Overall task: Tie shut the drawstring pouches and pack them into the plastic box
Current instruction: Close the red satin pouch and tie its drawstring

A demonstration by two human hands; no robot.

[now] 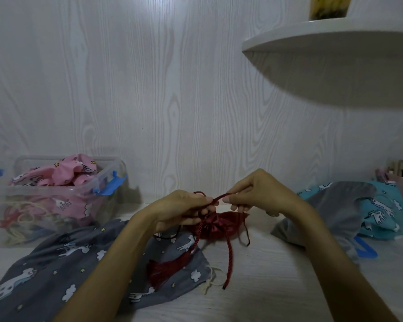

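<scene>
Head cam, both hands (182, 210) (254, 194) pinch red cord (220, 198), red pouch (219, 225) lying crosswise

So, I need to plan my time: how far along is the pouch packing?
Done: pink pouches sit in the plastic box. In hand: left hand and right hand work the cord of the red pouch. Left: grey pouch and teal pouch on the table.

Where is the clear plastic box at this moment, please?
In the head view, the plastic box stands at far left against the wall, behind the grey pouch, with pink pouches inside.
</scene>
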